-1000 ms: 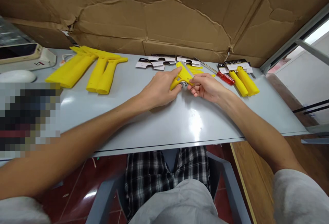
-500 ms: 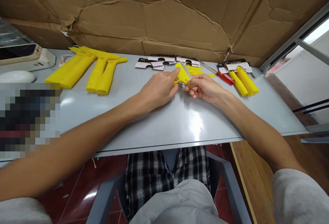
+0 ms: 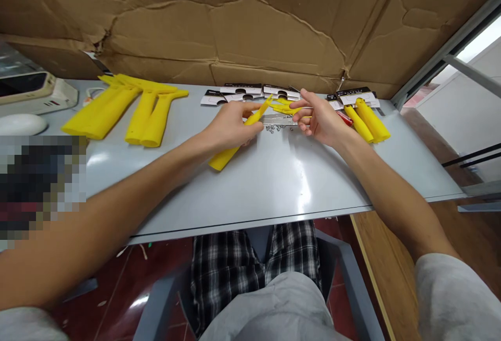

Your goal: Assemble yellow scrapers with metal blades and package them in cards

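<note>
My left hand (image 3: pixel 235 124) is closed around a yellow plastic scraper handle (image 3: pixel 225 158), tilted with its round end toward me and its narrow end up to the right. My right hand (image 3: pixel 321 119) has its fingers apart, over the ends of thin yellow plastic pieces (image 3: pixel 285 107); whether it touches them I cannot tell. Between the hands lie flat silver metal strips (image 3: pixel 278 120) and several small screws (image 3: pixel 275 129). Behind my right hand shows part of a screwdriver's red handle (image 3: pixel 345 118).
Several yellow handles (image 3: pixel 151 117) lie to the left, others (image 3: pixel 371 122) to the right. Black-and-white cards (image 3: pixel 240 90) line the back, before a cardboard wall (image 3: pixel 266 33). A white mouse (image 3: pixel 23 124) and boxed device (image 3: pixel 58 96) stand far left. The table's front edge (image 3: pixel 250 225) is near me.
My right hand has let go of the yellow handle and moved right, over the thin yellow pieces. My left hand keeps the handle, turned so its long grip shows, lower and to the left.
</note>
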Action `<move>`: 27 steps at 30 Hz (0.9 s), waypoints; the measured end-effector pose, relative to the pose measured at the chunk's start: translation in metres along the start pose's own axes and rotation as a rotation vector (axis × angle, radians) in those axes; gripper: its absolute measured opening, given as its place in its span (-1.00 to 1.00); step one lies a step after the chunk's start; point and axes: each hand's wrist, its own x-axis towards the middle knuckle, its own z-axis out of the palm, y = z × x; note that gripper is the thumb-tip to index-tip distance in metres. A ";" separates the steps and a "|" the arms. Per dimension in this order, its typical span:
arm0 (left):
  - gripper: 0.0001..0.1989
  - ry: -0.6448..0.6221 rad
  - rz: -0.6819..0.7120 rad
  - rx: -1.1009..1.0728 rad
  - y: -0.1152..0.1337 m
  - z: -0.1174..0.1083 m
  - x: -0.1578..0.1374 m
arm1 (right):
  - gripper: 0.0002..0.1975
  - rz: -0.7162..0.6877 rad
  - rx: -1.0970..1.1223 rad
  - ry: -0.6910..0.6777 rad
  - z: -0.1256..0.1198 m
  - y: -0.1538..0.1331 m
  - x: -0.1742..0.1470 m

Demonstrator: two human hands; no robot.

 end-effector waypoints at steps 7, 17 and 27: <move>-0.74 -0.201 -0.263 -0.668 -0.002 0.001 0.006 | -0.79 -0.137 -0.075 -0.003 0.001 0.006 0.002; -0.73 -0.302 -0.345 -0.805 -0.010 0.002 0.005 | -0.86 -0.151 -0.049 -0.076 0.006 0.003 -0.004; -0.75 -0.362 -0.376 -0.854 -0.016 0.000 0.008 | -0.69 -0.244 -0.217 -0.027 -0.004 0.005 0.006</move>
